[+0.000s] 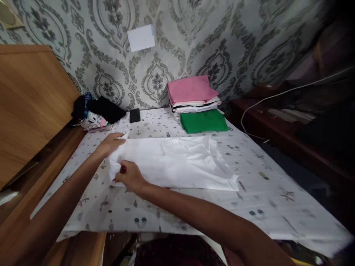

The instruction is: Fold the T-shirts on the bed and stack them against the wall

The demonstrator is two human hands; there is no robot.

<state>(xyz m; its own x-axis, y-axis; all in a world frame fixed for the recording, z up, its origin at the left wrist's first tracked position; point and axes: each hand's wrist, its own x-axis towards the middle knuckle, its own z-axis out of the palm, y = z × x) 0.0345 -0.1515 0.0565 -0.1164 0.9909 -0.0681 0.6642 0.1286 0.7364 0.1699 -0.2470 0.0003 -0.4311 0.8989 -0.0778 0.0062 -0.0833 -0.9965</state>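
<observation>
A white garment (pixel 172 162), possibly a shirt, lies stretched lengthwise across the table, flat on its left part and wrinkled toward the right end. At its left end my left hand (pixel 113 142) pinches the far corner, where the cloth bunches up a little. My right hand (pixel 130 175) grips the same end nearer to me, thumb and fingers closed on the raised edge. The left edge of the cloth is lifted slightly between the two hands.
Behind the garment stand a folded green cloth (pixel 204 121) and a stack topped by a pink cloth (pixel 191 89). A dark phone-like object (pixel 135 115) and a heap of dark clothes (pixel 107 109) lie at the back left. Wooden furniture (pixel 33 103) borders the left; a white cable (pixel 266 99) hangs right.
</observation>
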